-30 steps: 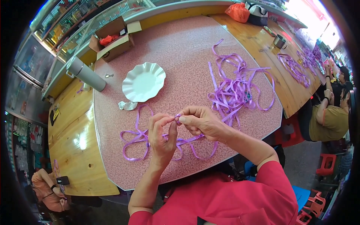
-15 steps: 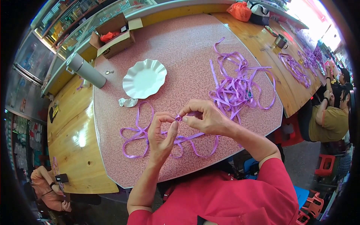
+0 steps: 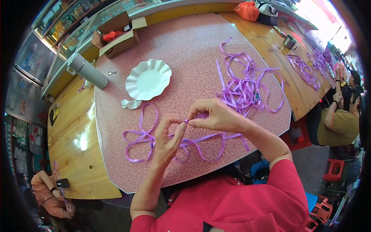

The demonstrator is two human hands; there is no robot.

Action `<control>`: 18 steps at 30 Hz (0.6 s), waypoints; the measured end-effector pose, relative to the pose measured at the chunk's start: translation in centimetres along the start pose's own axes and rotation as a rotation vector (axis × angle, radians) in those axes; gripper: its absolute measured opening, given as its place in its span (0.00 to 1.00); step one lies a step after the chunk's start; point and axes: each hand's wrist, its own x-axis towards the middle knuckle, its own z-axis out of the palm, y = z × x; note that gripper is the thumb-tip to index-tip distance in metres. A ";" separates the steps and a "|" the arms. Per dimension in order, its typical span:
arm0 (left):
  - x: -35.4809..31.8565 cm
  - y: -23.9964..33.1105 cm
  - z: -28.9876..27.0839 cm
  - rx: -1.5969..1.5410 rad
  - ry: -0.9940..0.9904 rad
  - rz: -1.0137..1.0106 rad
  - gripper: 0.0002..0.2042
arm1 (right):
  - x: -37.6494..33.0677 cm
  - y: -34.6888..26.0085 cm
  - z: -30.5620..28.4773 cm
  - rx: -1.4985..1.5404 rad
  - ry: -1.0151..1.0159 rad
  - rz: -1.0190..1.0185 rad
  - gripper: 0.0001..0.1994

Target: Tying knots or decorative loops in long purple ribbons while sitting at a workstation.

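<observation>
Centrally, above the worktop's (image 3: 201, 50) near edge, the left hand (image 3: 168, 137) and right hand (image 3: 214, 116) pinch one purple ribbon (image 3: 145, 135) between closed fingertips; light, limp and likely slippery, it seems best gripped close to the fold.

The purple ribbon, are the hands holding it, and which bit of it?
Yes. Both hands pinch the purple ribbon: the right hand and left hand meet on a small folded bit between fingertips, above the pink table. The rest trails loose on the tabletop.
</observation>
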 end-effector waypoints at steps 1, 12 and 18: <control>0.0 -0.1 -0.1 0.004 -0.016 -0.018 0.04 | 0.1 0.1 0.1 0.001 -0.001 -0.003 0.09; 0.2 -0.5 -0.6 -0.198 -0.041 -0.194 0.03 | 0.4 0.4 1.4 0.070 0.066 0.177 0.11; 0.1 -1.2 -0.5 -0.288 -0.054 -0.220 0.04 | 0.0 0.9 2.1 0.071 0.103 0.120 0.10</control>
